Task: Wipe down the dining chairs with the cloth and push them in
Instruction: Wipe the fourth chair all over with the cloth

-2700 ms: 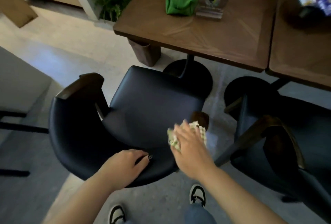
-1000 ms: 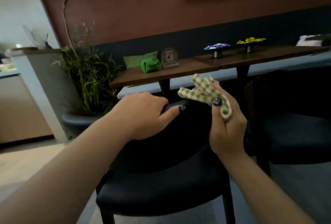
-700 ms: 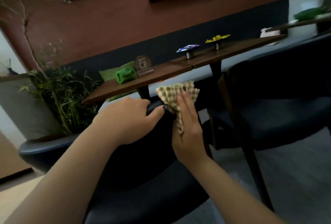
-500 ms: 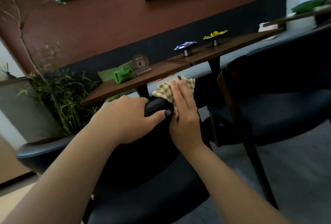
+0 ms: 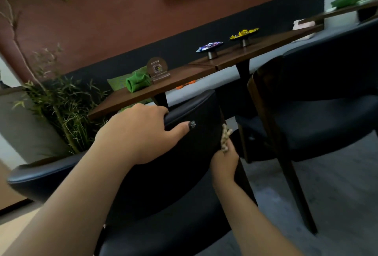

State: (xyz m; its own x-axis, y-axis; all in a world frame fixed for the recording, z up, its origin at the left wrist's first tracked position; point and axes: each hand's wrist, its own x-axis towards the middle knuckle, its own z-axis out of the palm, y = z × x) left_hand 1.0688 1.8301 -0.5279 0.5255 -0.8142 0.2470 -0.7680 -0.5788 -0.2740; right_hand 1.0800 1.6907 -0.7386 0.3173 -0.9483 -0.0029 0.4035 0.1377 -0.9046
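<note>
While the left hand grips the top edge of the near chair, fingers curled over the dark backrest and thumb laid along its face, the right hand has dropped from that top edge, where it was pressing the cloth half a second ago, to the backrest's right side. It now sits low beside the chair's edge with the checked cloth bunched and sticking up out of its grasp; the fingers themselves are mostly hidden, but the hand looks closed round the cloth's lower part. Whether the cloth is touching the chair at this instant I cannot tell, since only a thin strip of it shows against the dark upholstery.

The shift suggests the top rim has had its pass and the wipe is moving down the side of the backrest. The chair itself stands turned away from the table, its seat out in the open, so the push-in has not happened. A second chair stands just to the right, also pulled out from the table, and I judge it waits its turn. On the table lie a green pouch and a round sign, well apart from the work.
</note>
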